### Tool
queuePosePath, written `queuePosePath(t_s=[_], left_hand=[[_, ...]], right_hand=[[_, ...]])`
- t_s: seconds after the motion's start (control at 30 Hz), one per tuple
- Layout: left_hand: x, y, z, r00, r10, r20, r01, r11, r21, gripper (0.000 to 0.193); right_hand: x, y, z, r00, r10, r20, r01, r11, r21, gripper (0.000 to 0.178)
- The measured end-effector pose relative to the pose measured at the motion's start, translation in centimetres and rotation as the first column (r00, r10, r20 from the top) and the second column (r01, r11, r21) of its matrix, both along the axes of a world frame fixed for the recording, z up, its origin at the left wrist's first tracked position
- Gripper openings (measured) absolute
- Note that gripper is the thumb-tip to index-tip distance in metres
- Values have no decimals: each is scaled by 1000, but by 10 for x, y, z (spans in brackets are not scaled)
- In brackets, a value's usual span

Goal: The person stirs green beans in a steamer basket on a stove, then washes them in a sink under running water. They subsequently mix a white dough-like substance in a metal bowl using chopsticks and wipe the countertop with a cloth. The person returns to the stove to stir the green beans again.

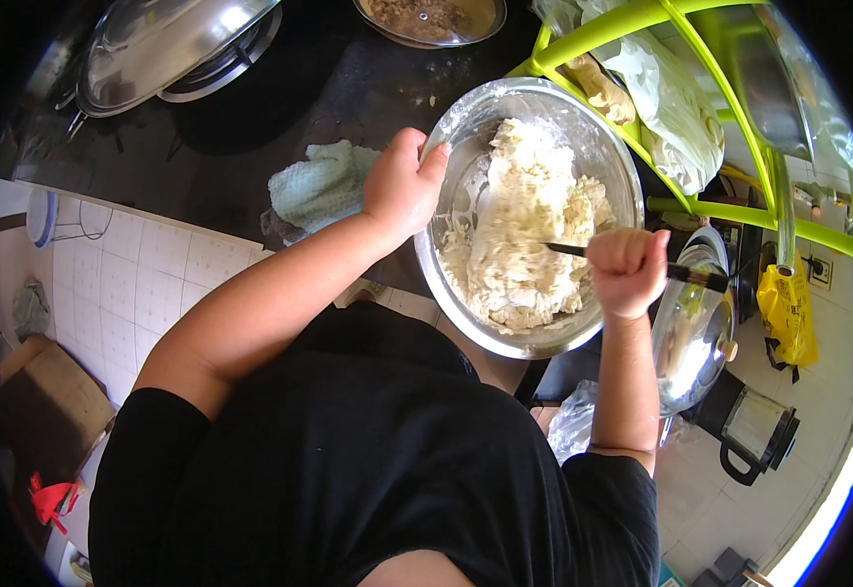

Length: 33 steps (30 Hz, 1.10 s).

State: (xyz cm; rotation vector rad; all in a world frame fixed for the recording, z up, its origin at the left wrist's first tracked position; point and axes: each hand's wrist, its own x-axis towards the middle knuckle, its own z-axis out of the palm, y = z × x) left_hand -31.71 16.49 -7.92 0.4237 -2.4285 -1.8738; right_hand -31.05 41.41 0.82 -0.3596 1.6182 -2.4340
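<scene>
A wide steel mixing bowl (pixel 632 186) holds a lumpy mass of pale, floury dough (pixel 524 225), with flour smeared over the inner wall. My left hand (pixel 405 184) grips the bowl's left rim, thumb over the edge. In my right fist (pixel 628 272), above the bowl's lower right side, are dark chopsticks (pixel 695 278); one or two, I cannot tell. Their thin end points left over the dough, and its contact with the dough is unclear. Beside my left hand a crumpled pale green cloth (pixel 319 186) lies on the dark counter.
Right of the bowl stands a bright green rack (pixel 759 217) with plastic bags. A glass lid (pixel 691 342) leans near my right forearm. Behind are a covered pan (pixel 426 18) and, far left, a large metal lid (pixel 167 49) by the stove. A blender jug (pixel 754 426) stands lower right.
</scene>
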Motion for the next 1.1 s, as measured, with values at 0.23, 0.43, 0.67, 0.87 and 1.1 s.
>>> queuePosePath(t_s=[0.23,0.43,0.67,0.87,1.1], left_hand=[[1,0,0,1000,-13,15,13,1000,-1,28],[2,1,-2,1000,5,0,-5,999,-36,28],[-1,5,-2,1000,0,22,0,1000,-13,30],[-4,6,-3,1000,4,4,-4,999,54,27],[-2,5,-2,999,43,-4,-43,998,-56,30]], right_hand=[[-11,57,4,970,-239,52,240,971,-11,56],[-38,38,27,929,-365,58,366,931,2,56],[-98,10,-28,766,-639,65,640,768,13,58],[-89,-64,-42,886,-463,-5,462,886,-38,53],[-6,-68,-3,970,127,-209,-131,991,-6,49]])
